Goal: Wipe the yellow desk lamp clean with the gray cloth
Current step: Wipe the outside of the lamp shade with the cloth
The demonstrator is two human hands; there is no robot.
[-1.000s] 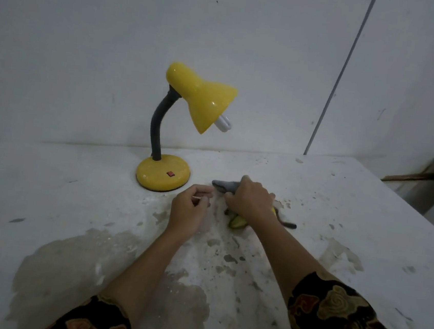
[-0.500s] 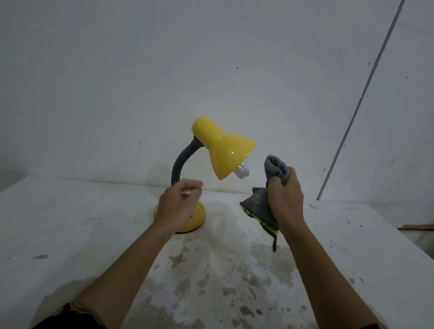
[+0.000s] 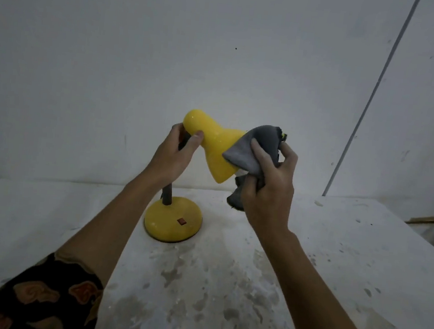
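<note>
Yellow lamp (image 3: 213, 148) standing on white stained table (image 3: 334, 257), round base (image 3: 173, 220) flat on the surface, shade tilted down to the right. Left hand (image 3: 174, 154) wrapped around narrow top of shade where the dark bendy neck (image 3: 167, 195) joins, thumb on the yellow. Right hand (image 3: 267, 185) clenched on bunched gray cloth (image 3: 255, 149), cloth pressed against wide rim of shade, loose tail hanging below.

Shade glossy, likely slick and thin-walled; neck likely to bend under sideways push, so bracing at the shade's crown judged sound. Lamp probably light, base liable to slide or tip if pressed hard. Cloth soft, conforming easily to the curve. Bulb hidden behind cloth; fragile, best avoided.
</note>
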